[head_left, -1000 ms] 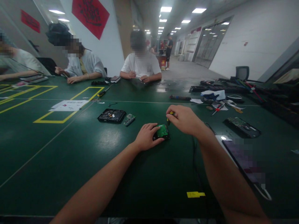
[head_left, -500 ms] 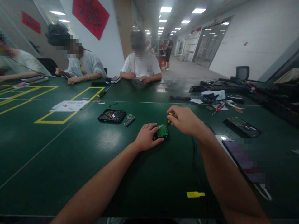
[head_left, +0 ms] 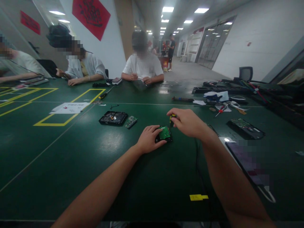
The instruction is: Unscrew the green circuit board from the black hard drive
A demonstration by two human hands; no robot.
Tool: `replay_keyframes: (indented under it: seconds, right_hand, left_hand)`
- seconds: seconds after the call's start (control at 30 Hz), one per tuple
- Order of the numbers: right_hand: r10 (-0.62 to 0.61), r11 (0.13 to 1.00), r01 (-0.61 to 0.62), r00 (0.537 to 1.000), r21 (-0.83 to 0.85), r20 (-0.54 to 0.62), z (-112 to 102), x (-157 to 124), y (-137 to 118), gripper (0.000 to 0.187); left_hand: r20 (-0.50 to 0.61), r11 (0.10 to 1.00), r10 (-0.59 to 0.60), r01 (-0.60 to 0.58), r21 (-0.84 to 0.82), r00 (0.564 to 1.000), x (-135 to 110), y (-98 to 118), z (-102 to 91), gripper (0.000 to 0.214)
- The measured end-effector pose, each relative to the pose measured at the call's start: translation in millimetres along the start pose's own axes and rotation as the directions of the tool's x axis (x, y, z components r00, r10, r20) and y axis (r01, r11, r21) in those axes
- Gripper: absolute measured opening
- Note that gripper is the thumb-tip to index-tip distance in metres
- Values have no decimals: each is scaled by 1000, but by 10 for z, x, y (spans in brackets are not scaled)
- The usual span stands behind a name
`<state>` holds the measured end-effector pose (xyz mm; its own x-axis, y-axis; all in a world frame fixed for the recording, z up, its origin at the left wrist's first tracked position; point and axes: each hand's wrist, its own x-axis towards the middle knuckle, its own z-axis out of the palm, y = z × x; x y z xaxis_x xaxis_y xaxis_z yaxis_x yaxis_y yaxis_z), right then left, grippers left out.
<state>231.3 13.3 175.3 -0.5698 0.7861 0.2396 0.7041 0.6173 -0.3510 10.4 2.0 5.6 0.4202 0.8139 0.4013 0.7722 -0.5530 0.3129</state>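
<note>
meanwhile, at the bench: screw work on a small drive

seen from above the forearms: left hand [head_left: 149, 139] pressed flat over the near side of a small hard drive [head_left: 163, 135], green circuit board [head_left: 164, 133] facing up, pinning it to the green table [head_left: 71, 158]. right hand [head_left: 187, 122] clenched around a yellow-handled screwdriver [head_left: 172, 117], held close to upright just beyond the left fingertips, tip down at the far right corner of the board; contact with a screw too small to tell.

judged to be mid-step: working a board screw, drive pinned in place. likely calls next for a steady downward press, wrist turns without tilting the shaft, and a firm pinning hand so the drive cannot spin.

further left of the grip: an opened drive [head_left: 113, 117] and a loose board [head_left: 131, 122]. to the right, a phone [head_left: 247, 161]. across the table, co-workers seated at their own work.
</note>
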Motion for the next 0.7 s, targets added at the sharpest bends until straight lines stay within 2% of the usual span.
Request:
replay_keyframes:
  seconds: [0.13, 0.3, 0.53, 0.7]
  right_hand:
    - [39, 998, -41, 998, -49, -40, 17, 18, 26, 19]
    - [-25, 995, 21, 999, -93, -44, 43, 31, 95, 12]
    - [23, 992, -27, 999, -124, -31, 24, -7, 25, 27]
    - [49, 984, -55, 998, -167, -38, 38, 2, 29, 24]
  left_hand:
    - [4, 1000, 3, -3, -11, 1000, -5, 0, -7, 69]
    - [0, 1000, 5, -5, -6, 1000, -13, 2, -13, 68]
    - [-8, 1000, 6, -6, -5, 1000, -17, -10, 5, 69]
    - [0, 1000, 2, -2, -6, 1000, -18, -14, -3, 68]
